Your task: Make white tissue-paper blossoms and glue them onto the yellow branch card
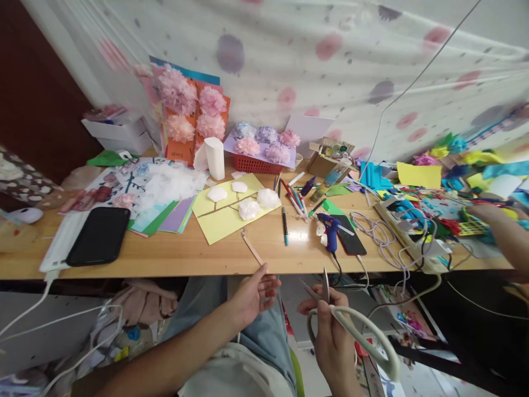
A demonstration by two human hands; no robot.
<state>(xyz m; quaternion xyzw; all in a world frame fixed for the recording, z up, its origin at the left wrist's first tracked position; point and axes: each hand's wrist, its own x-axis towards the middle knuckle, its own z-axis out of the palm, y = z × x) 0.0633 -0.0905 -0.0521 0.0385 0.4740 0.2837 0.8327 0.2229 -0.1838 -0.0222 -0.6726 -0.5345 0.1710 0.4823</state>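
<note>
My right hand point(333, 331) holds a pair of scissors point(367, 331) with pale handles, its blades parted and pointing up, in front of the table edge. My left hand point(254, 295) is half open, palm turned inward, fingers apart and nothing visible in it. Close to its fingertips, a thin pinkish-brown strip point(252, 248) lies at the table's front edge. Behind the strip is a yellow sheet point(215, 226) with a drawn brown branch, two flat white shapes point(217, 194) and two fluffy white puffs point(249, 209).
A blue glue gun point(329, 231) and a dark phone point(350, 237) lie right of centre near pens point(285, 226). A black tablet point(99, 236) is at left. At far right, another person's hand point(490, 215) reaches over craft scraps.
</note>
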